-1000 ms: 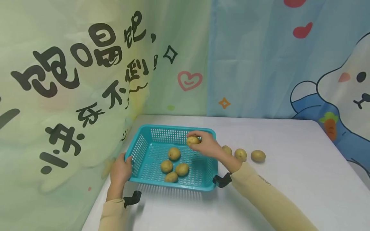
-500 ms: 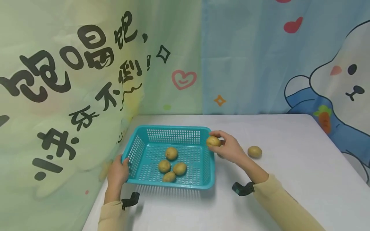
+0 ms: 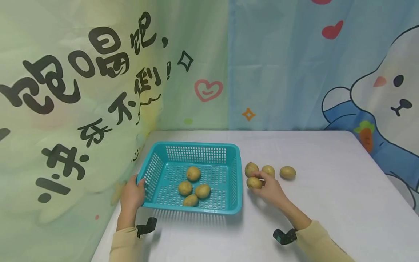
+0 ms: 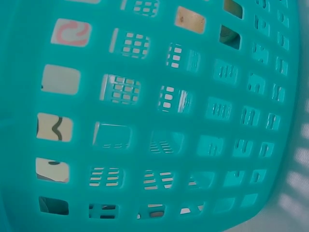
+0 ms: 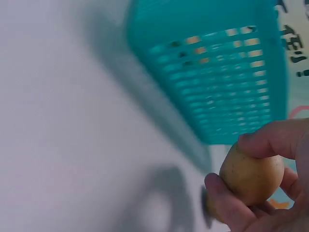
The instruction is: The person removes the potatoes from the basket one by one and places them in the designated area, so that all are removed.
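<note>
Between the fingertips (image 5: 214, 181) of the right grip (image 3: 272, 190), one potato (image 3: 254, 183).

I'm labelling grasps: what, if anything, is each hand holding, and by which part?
The right hand pinches a yellow-brown, rounded potato by its opposite sides; the left hand grips the turquoise, rectangular plastic basket by its left rim.

White table (image 3: 327, 203), turquoise basket (image 3: 212, 211) on its left part, three potatoes (image 3: 287, 173) in a row to the basket's right

There are eight potatoes (image 3: 193, 173), one basket (image 3: 234, 178), one table (image 3: 327, 200) and two hands (image 3: 132, 194).
</note>
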The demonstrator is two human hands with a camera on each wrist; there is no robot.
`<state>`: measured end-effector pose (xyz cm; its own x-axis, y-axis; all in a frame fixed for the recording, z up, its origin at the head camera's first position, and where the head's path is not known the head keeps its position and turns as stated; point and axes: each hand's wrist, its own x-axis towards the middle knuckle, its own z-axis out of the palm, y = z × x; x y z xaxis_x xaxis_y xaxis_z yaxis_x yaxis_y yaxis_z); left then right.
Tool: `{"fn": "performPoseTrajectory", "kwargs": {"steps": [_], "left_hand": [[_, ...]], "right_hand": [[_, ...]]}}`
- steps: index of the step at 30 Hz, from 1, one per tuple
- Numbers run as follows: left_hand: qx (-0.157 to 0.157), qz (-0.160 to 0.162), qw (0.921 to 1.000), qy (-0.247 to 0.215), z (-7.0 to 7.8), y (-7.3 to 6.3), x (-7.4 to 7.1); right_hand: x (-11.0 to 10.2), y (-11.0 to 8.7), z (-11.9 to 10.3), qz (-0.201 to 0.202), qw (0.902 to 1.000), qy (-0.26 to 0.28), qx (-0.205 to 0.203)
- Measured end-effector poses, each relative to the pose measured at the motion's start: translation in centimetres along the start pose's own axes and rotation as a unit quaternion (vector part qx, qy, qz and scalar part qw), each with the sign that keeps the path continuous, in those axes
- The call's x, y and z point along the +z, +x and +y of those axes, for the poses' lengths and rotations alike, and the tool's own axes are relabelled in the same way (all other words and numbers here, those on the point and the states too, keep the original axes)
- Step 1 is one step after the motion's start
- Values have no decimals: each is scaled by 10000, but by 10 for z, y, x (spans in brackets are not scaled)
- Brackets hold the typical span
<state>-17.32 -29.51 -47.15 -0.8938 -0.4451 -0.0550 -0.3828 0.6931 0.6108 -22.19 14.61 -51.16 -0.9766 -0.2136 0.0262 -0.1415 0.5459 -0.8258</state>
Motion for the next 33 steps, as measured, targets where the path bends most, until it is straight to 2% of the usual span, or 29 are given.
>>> {"fn": "performPoseTrajectory", "kwargs": {"steps": [6,18,23,33], "left_hand": [[-21,50,10000,-18,0,0,1],[41,107,9999,-39,-2,3,2],[20,93,9999,-50,-1,3,2],[23,79,10000,-29,0,1,1]], "right_hand": [[12,-6,15,198,9992,-302,-144],[26,-4,20,532,9929,-840,-660],[27,-6,20,452,9921,-995,-618],[29,-10,21,342,9934,-952,-540]]}}
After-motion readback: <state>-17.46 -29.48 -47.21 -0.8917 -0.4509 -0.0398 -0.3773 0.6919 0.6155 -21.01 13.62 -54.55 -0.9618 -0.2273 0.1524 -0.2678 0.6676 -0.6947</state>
